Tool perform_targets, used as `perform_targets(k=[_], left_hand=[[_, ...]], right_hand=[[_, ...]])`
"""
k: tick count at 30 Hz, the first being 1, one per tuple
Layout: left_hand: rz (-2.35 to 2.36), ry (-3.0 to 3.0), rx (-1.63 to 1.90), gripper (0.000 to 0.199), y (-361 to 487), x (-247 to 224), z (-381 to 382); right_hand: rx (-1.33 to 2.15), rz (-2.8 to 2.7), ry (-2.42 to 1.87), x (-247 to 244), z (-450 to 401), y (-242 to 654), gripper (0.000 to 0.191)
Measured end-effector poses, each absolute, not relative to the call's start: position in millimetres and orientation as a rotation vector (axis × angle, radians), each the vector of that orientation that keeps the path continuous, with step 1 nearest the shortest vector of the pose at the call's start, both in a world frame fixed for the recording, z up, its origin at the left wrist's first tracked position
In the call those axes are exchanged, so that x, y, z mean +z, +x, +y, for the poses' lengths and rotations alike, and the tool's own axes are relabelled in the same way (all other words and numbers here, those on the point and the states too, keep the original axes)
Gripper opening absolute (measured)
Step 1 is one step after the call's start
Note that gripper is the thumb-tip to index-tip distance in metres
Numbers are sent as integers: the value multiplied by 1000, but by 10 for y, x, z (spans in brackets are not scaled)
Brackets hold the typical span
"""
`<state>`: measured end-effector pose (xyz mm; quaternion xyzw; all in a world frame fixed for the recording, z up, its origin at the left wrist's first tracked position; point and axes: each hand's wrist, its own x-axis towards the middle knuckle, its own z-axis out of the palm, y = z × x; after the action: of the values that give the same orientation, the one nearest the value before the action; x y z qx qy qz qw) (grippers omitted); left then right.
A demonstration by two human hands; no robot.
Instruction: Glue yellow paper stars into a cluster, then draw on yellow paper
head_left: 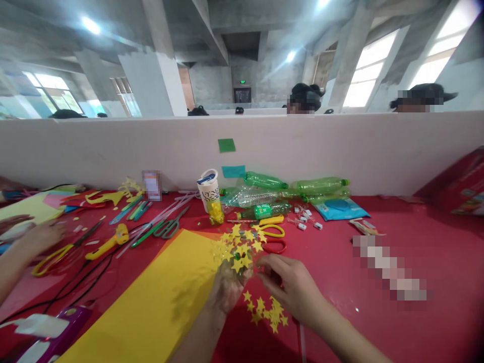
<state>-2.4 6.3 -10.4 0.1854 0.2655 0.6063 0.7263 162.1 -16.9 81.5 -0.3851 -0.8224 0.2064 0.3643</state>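
My left hand [228, 288] is closed around the base of a clear, green-tinged plastic piece covered with yellow paper stars [242, 247]; it holds this cluster above the table, stars facing up. At its right side is my right hand [293, 285], thumb and fingers bent together near the stars. Whatever may lie between those fingertips is too small to make out. Below the hands, loose yellow stars [270, 315] are scattered on the red tabletop. Just behind the cluster lie yellow-handled scissors [274, 231] and a red scissor handle [275, 246].
Yellow paper sheets [151, 297] lie on the left. Beyond are a yellow glue gun [109, 242], a power strip [56, 333], a paper cup [209, 189] and green plastic bottles [266, 180]. Another person's hand [41, 237] is at far left. A white partition [170, 151] closes the back.
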Motion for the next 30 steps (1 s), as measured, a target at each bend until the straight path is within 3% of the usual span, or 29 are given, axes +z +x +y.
perform_targets(k=[6, 15, 19, 24, 30], left_hand=[[514, 443, 1365, 36, -38, -123, 64], [490, 437, 1341, 31, -65, -54, 65], [511, 414, 1316, 19, -69, -47, 98], [480, 440, 1397, 29, -88, -12, 118], [452, 447, 1436, 21, -80, 81, 144]], right_hand=[[479, -2138, -1037, 824, -174, 1626, 14], [739, -1818, -1175, 915, -68, 1788, 13], [1082, -1542, -1199, 914, 78, 1891, 23], [1362, -1534, -1099, 919, 128, 1885, 37], [1437, -1584, -1050, 761, 99, 1735, 76]])
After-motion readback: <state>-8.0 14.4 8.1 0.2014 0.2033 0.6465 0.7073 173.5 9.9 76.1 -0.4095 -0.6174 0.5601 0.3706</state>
